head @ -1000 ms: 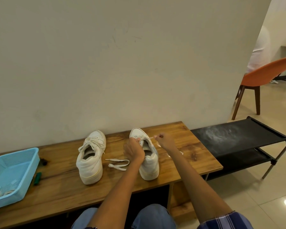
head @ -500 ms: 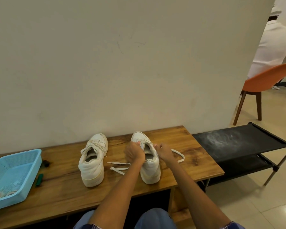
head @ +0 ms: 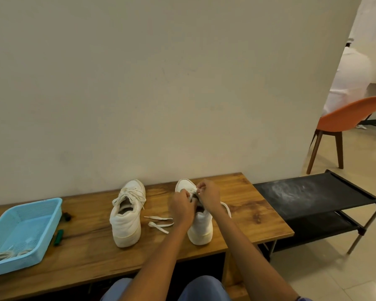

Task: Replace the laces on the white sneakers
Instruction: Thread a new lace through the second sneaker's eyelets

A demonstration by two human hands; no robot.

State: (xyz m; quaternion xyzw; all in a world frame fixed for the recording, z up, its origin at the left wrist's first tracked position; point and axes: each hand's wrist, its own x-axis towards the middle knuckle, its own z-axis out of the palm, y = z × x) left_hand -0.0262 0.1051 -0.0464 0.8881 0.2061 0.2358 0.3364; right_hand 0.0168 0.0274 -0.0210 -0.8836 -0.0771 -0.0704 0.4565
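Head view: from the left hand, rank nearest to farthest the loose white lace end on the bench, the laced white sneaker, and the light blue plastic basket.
1. Loose white lace end, just left of the left hand.
2. Laced white sneaker, further left, mid-bench.
3. Light blue plastic basket, at the bench's far left end.

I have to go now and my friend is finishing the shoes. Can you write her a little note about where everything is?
Left hand and right hand both pinch the lace over the right sneaker, near its toe end.
Loose lace ends lie on the bench between the shoes.
Left sneaker is laced.
Blue basket holds more laces.
Left: finish the right sneaker's lacing.
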